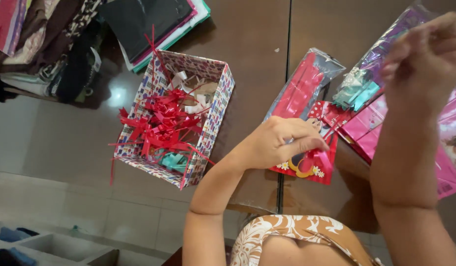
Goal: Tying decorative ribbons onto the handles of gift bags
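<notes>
Left hand (282, 143) pinches the red gift bag (311, 157). Right hand (425, 59) is raised, fingers curled shut. Patterned box (215, 118) of red ribbon bows (161, 123) stands beside

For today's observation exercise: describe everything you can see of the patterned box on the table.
The patterned box is an open rectangular tray, apparently cardboard, covered in small multicoloured blocks. It sits at an angle on the dark brown table, apart from both hands. Inside lies a tangle of red ribbon bows, a few white ones and a teal one; red strands spill over its rim.

Glossy red paper bag (307, 165), shiny ribbon bows (161, 123), polished wood table (252, 54).
</notes>
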